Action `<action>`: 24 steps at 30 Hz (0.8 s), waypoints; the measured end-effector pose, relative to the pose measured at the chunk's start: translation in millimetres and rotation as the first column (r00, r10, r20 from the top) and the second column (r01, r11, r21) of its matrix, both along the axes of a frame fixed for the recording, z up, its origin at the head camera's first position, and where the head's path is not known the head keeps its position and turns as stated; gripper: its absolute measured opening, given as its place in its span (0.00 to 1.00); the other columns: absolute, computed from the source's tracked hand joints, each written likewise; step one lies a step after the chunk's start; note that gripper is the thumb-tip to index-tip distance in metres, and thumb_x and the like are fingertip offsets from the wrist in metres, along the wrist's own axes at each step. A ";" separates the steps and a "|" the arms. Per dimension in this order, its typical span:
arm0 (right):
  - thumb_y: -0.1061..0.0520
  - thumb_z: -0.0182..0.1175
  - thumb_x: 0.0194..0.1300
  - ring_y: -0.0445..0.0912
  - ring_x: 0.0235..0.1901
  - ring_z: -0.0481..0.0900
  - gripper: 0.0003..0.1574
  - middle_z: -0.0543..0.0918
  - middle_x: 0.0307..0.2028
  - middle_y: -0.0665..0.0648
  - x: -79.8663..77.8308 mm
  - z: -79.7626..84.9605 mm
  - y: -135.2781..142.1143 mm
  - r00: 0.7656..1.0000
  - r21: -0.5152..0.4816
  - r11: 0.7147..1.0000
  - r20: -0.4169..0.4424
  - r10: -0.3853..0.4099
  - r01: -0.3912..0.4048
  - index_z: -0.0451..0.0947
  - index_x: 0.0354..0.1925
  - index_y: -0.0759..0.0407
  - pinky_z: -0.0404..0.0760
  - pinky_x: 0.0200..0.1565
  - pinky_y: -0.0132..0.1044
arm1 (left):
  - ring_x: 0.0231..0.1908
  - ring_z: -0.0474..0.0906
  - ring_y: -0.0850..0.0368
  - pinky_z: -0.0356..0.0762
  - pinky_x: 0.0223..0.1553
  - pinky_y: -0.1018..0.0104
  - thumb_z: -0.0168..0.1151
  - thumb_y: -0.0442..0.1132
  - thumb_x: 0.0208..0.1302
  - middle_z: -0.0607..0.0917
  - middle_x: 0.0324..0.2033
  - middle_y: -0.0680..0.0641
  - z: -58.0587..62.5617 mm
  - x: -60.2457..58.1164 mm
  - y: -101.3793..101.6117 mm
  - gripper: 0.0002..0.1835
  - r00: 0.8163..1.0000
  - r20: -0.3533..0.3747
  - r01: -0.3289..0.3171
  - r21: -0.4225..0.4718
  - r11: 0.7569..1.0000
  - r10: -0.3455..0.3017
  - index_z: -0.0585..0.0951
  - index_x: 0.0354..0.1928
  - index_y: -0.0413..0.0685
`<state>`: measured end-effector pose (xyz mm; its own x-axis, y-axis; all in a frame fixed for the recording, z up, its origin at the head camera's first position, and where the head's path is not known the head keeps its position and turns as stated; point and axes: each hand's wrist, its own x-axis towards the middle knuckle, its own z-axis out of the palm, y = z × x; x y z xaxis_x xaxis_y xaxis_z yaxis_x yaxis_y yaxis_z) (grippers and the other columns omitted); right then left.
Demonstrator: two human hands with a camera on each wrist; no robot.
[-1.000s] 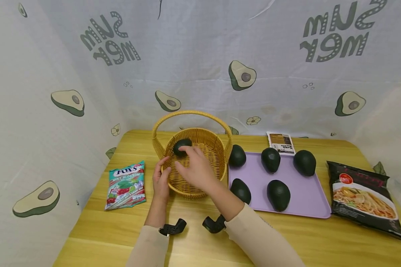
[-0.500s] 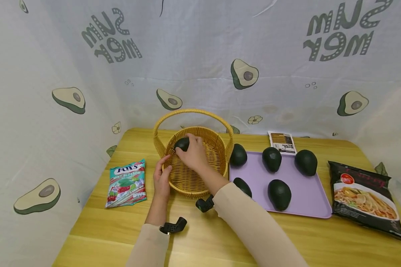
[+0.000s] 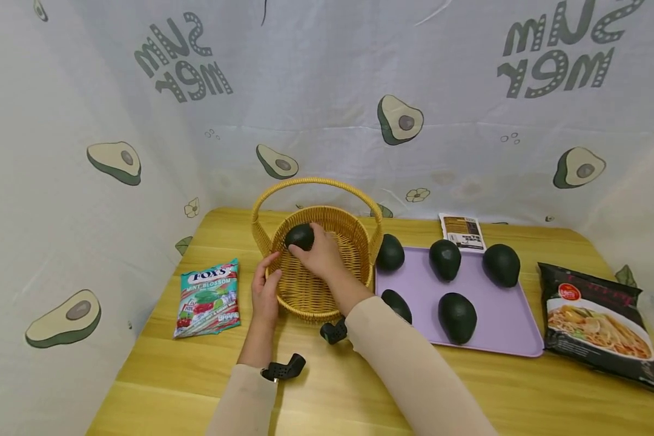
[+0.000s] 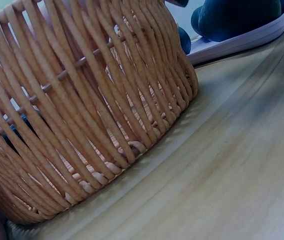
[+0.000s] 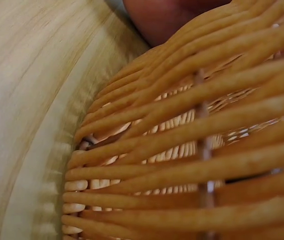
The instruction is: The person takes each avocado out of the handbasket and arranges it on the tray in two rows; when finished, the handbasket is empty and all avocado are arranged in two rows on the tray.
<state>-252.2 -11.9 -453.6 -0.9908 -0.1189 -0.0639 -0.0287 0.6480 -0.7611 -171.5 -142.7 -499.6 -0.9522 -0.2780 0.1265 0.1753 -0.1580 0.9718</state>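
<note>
A round yellow wicker basket (image 3: 309, 316) with a tall hoop handle stands on the table in the head view. My right hand (image 3: 326, 257) reaches inside, its thumb and fingers pinching a dark green avocado (image 3: 300, 236) by the basket's left inner wall. Against the outer left side rests my left hand (image 3: 264, 297), thumb and fingers extended along the wall near the rim. Close woven strands of the basket (image 4: 81, 105) fill much of the left wrist view. In the right wrist view, part of the left hand (image 5: 167, 17) shows beyond the weave.
Several more avocados (image 3: 458, 318) lie on and at the edge of a lilac tray (image 3: 496, 339) right of the basket. Behind it is a small packet (image 3: 462, 233). A black noodle bag (image 3: 599, 327) lies far right, a candy bag (image 3: 208, 300) left.
My right hand has dipped further into the basket and brought its thumb in against the avocado. The avocado has shifted only slightly. My left hand has stayed at the basket's side.
</note>
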 end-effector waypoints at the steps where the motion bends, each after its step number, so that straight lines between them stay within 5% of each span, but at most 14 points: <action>1: 0.35 0.64 0.67 0.63 0.69 0.70 0.54 0.68 0.72 0.68 0.4 -0.2 0.0 1.000 0.004 1.000 0.000 0.016 -0.016 0.54 0.79 0.52 0.72 0.66 0.59 | 0.73 0.60 0.48 0.60 0.68 0.62 0.48 0.31 0.72 0.70 0.71 0.40 -0.2 -0.1 0.1 0.23 1.000 -0.002 -0.003 -0.002 1.000 0.003 0.73 0.67 0.36; 7: 0.37 0.64 0.67 0.64 0.69 0.69 0.51 0.68 0.71 0.68 4.0 1.6 0.0 0.997 0.020 0.997 -0.034 0.074 -0.073 0.57 0.79 0.53 0.73 0.66 0.60 | 0.75 0.57 0.49 0.50 0.75 0.47 0.48 0.30 0.71 0.71 0.70 0.38 -2.9 -1.2 -0.3 0.23 1.000 -0.014 -0.014 -0.009 1.000 0.014 0.73 0.66 0.36; 16: 0.40 0.66 0.67 0.61 0.66 0.73 0.40 0.71 0.68 0.64 6.0 2.4 -0.6 0.991 -0.022 0.992 -0.055 0.124 -0.126 0.67 0.71 0.49 0.75 0.65 0.58 | 0.76 0.56 0.49 0.48 0.76 0.45 0.46 0.29 0.72 0.71 0.70 0.37 -2.4 -0.4 -0.2 0.23 1.000 -0.015 -0.007 -0.010 1.000 0.007 0.73 0.66 0.36; 24: 0.41 0.68 0.66 0.62 0.62 0.76 0.41 0.71 0.67 0.64 6.2 0.4 -1.5 0.981 0.010 0.984 -0.078 0.179 -0.179 0.68 0.72 0.45 0.77 0.62 0.58 | 0.77 0.53 0.47 0.46 0.76 0.44 0.48 0.31 0.72 0.68 0.73 0.38 -2.9 -0.4 -0.7 0.23 1.000 -0.017 0.003 -0.010 1.000 -0.003 0.73 0.66 0.36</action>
